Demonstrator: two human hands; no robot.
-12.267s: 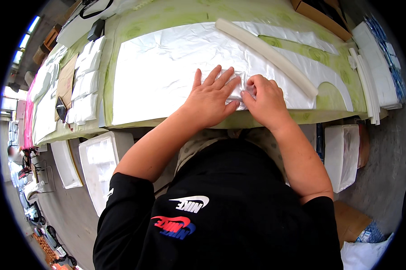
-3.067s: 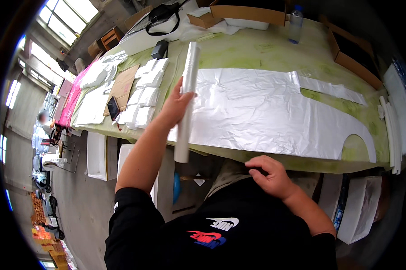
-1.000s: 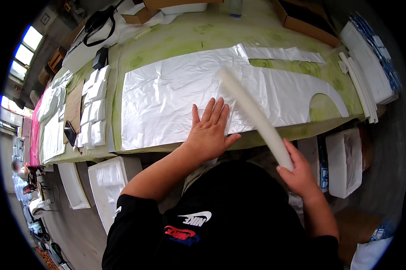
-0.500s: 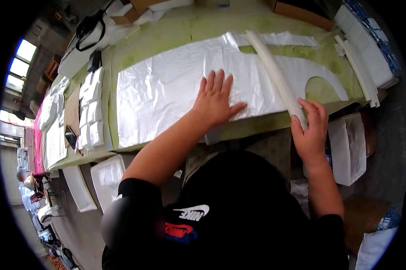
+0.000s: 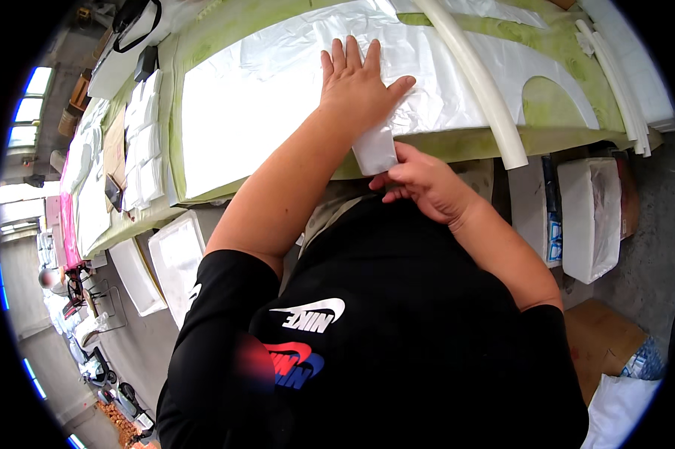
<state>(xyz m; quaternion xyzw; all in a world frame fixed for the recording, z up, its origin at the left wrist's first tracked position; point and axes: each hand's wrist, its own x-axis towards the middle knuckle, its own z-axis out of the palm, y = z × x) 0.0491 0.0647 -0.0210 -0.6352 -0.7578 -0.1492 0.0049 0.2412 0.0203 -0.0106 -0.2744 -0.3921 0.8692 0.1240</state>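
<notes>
My left hand [image 5: 354,88] lies flat, fingers spread, on a glossy white plastic bag [image 5: 255,82] laid out on the green-covered table. The bag's right end has a curved cutout with strap-like handles. Across it rests a long cream-white bar [image 5: 472,71], its near end jutting past the table edge. Below my left wrist, a small white rectangular piece [image 5: 375,153] hangs at the table's front edge. My right hand [image 5: 431,183] pinches this piece by its lower right side, with its other fingers curled. How the piece is fixed above is hidden behind my left wrist.
Folded white bundles [image 5: 143,138] stand in rows on the table's left side, beside a small black box [image 5: 146,63]. Long white strips [image 5: 614,86] lie at the right end. White bins [image 5: 591,221] stand below on the right, others [image 5: 176,254] at left.
My right hand has let go of the bar and moved left to the small white piece at the table edge. My left hand stays flat on the bag. The view has tilted downward.
</notes>
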